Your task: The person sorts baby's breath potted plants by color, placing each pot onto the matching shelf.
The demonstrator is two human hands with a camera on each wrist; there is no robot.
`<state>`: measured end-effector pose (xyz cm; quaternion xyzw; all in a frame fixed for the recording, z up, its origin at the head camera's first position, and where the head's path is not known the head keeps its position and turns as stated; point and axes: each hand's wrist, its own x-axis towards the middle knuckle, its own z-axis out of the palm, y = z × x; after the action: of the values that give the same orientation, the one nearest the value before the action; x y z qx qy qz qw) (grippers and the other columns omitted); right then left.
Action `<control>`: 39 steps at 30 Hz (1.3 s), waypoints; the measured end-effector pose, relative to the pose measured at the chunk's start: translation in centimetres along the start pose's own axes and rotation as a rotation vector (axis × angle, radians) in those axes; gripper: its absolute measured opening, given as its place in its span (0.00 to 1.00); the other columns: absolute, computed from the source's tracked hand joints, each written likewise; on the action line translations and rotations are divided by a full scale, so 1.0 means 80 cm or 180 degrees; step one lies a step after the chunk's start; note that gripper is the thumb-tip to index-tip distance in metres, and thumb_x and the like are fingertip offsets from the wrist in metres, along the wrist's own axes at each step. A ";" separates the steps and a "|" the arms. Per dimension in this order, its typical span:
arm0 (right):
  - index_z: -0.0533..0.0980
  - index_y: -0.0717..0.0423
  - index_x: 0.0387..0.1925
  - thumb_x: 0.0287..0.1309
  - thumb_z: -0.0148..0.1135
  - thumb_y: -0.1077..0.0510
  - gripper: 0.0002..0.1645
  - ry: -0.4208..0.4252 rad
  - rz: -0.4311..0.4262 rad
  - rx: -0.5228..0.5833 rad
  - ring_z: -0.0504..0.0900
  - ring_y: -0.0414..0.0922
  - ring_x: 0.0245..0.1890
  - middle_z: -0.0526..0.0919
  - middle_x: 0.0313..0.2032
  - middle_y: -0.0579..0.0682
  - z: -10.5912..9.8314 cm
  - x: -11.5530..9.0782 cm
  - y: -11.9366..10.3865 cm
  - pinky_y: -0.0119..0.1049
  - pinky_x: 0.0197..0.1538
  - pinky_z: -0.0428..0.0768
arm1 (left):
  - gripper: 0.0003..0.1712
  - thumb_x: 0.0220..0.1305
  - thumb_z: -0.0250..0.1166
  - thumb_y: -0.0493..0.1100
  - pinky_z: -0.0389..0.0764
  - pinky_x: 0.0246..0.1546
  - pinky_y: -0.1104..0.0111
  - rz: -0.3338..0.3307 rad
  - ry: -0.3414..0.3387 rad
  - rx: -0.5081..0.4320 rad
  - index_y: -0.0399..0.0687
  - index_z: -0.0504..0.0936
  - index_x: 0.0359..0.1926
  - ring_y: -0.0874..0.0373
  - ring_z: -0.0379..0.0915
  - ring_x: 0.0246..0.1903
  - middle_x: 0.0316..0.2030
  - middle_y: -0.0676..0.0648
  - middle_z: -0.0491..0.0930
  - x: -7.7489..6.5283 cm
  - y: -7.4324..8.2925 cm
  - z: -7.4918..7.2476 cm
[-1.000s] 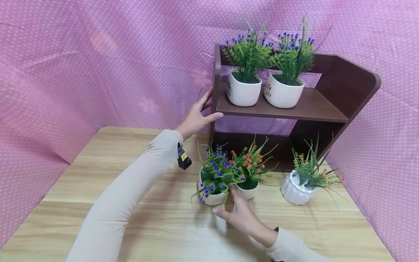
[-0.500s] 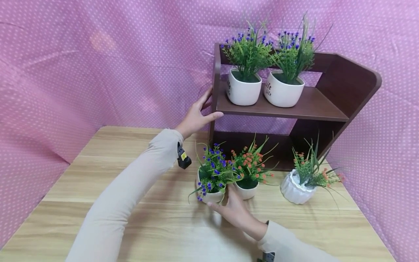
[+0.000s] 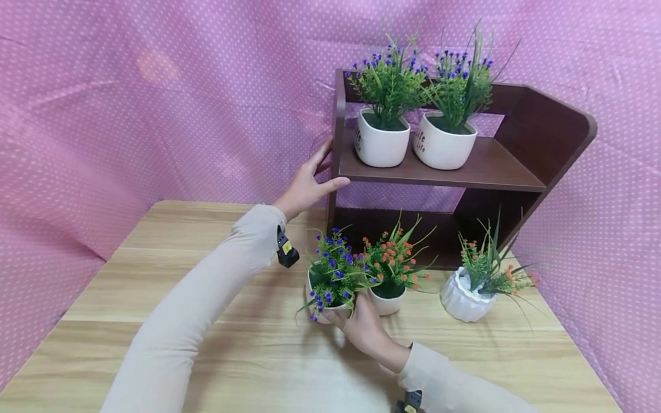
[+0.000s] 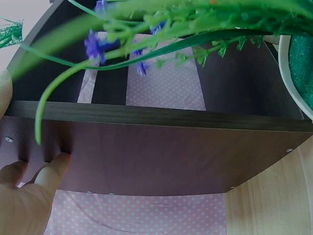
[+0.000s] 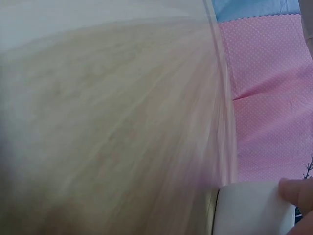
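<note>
My left hand (image 3: 304,190) grips the left side panel of a dark brown two-tier shelf (image 3: 508,166). Its thumb lies at the panel's front edge, while the left wrist view has fingertips pressing the outer face of the panel (image 4: 146,159). A fake plant with blue-purple flowers (image 3: 333,269) stands in a white pot at the shelf's lower left front. My right hand (image 3: 368,327) holds that pot, thumb at the front and fingers on its right side. In the right wrist view, the thumb touches the white pot (image 5: 252,208); the other fingers are mostly hidden.
Just right of the held pot stands an orange-flowered plant (image 3: 389,301). A fluted white pot (image 3: 461,298) sits farther right on the wooden table (image 3: 248,355). Two white pots (image 3: 382,148) with purple flowers occupy the upper tier. Pink dotted cloth (image 3: 206,115) hangs behind.
My right hand has moved left and closed its thumb onto the purple-flowered pot, which has shifted slightly left. The left hand keeps its place on the shelf.
</note>
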<state>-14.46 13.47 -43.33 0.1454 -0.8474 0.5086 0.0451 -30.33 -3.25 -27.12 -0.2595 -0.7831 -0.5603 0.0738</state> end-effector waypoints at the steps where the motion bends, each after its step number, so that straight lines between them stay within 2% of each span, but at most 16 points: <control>1: 0.64 0.55 0.65 0.47 0.74 0.50 0.45 -0.0030 -0.0005 -0.0020 0.69 0.53 0.63 0.72 0.62 0.56 -0.002 -0.001 0.001 0.48 0.67 0.64 | 0.50 0.61 0.67 0.45 0.67 0.64 0.54 -0.0009 -0.0004 0.0001 0.62 0.45 0.76 0.51 0.56 0.69 0.74 0.51 0.50 0.000 0.002 0.000; 4: 0.61 0.55 0.67 0.48 0.73 0.50 0.47 -0.0183 -0.0026 -0.0067 0.68 0.55 0.64 0.71 0.63 0.57 -0.010 -0.004 0.006 0.51 0.67 0.64 | 0.51 0.62 0.67 0.42 0.66 0.65 0.53 -0.0019 -0.0034 -0.0005 0.56 0.44 0.76 0.48 0.55 0.69 0.75 0.48 0.48 -0.001 0.005 -0.001; 6: 0.59 0.58 0.69 0.50 0.72 0.53 0.48 -0.0311 -0.0021 -0.0052 0.67 0.58 0.65 0.68 0.65 0.60 -0.017 -0.007 0.009 0.54 0.67 0.62 | 0.50 0.62 0.67 0.41 0.66 0.65 0.52 -0.0018 -0.0046 -0.0044 0.54 0.44 0.76 0.46 0.54 0.70 0.75 0.46 0.48 -0.002 0.006 -0.001; 10: 0.58 0.63 0.69 0.52 0.70 0.58 0.47 -0.0502 0.0027 0.0048 0.63 0.60 0.67 0.65 0.66 0.62 -0.029 -0.011 0.011 0.57 0.69 0.58 | 0.50 0.62 0.67 0.42 0.66 0.65 0.54 -0.0004 -0.0027 -0.0032 0.58 0.45 0.76 0.48 0.55 0.69 0.75 0.50 0.48 -0.003 0.004 -0.002; 14: 0.56 0.68 0.69 0.49 0.73 0.56 0.52 -0.0414 0.0089 0.0014 0.64 0.60 0.66 0.65 0.66 0.65 -0.031 -0.015 0.009 0.55 0.69 0.59 | 0.50 0.62 0.67 0.46 0.67 0.64 0.58 0.0035 0.0007 0.0017 0.64 0.46 0.75 0.52 0.57 0.69 0.74 0.54 0.50 -0.002 0.000 -0.002; 17: 0.54 0.66 0.71 0.43 0.76 0.56 0.57 -0.0292 0.0106 0.0042 0.67 0.58 0.64 0.67 0.65 0.64 -0.024 -0.018 0.008 0.53 0.67 0.63 | 0.49 0.61 0.67 0.45 0.68 0.64 0.58 0.0068 0.0027 -0.0009 0.65 0.47 0.75 0.52 0.58 0.68 0.74 0.55 0.51 0.000 -0.003 -0.002; 21: 0.60 0.56 0.68 0.40 0.74 0.65 0.52 -0.0188 -0.0076 0.0137 0.72 0.49 0.59 0.72 0.61 0.54 -0.011 -0.017 0.009 0.44 0.63 0.70 | 0.49 0.61 0.67 0.44 0.68 0.64 0.56 0.0099 0.0039 -0.0058 0.63 0.47 0.75 0.51 0.57 0.68 0.74 0.53 0.51 0.001 -0.005 -0.001; 24: 0.64 0.56 0.64 0.38 0.73 0.68 0.47 -0.0047 -0.0281 0.0078 0.72 0.48 0.58 0.73 0.58 0.52 -0.003 -0.016 0.011 0.42 0.63 0.71 | 0.49 0.62 0.67 0.44 0.67 0.64 0.57 0.0095 0.0027 -0.0036 0.63 0.47 0.75 0.51 0.57 0.69 0.74 0.53 0.50 0.002 -0.004 -0.001; 27: 0.65 0.57 0.63 0.37 0.75 0.67 0.47 0.0061 -0.0382 0.0052 0.72 0.49 0.60 0.74 0.58 0.53 0.000 -0.016 0.012 0.43 0.65 0.68 | 0.49 0.62 0.67 0.44 0.67 0.64 0.57 0.0089 0.0016 -0.0044 0.62 0.47 0.75 0.50 0.57 0.69 0.74 0.52 0.50 0.001 -0.004 0.000; 34: 0.65 0.55 0.63 0.36 0.78 0.63 0.49 0.0014 -0.0168 0.0170 0.72 0.48 0.60 0.75 0.58 0.52 -0.003 -0.016 0.012 0.44 0.65 0.68 | 0.49 0.62 0.67 0.42 0.68 0.64 0.57 0.0094 0.0022 -0.0099 0.63 0.47 0.76 0.50 0.57 0.69 0.74 0.52 0.50 0.001 -0.003 0.000; 39: 0.66 0.58 0.61 0.35 0.79 0.61 0.48 -0.0084 0.0018 0.0201 0.74 0.50 0.58 0.76 0.57 0.55 -0.010 -0.019 0.010 0.46 0.64 0.70 | 0.50 0.61 0.67 0.42 0.68 0.64 0.57 0.0108 0.0015 -0.0081 0.62 0.47 0.76 0.50 0.57 0.69 0.74 0.52 0.50 0.001 -0.003 0.001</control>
<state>-13.29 14.80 -43.96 0.1511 -0.8319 0.5333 0.0279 -30.47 -3.21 -27.30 -0.2724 -0.7712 -0.5695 0.0819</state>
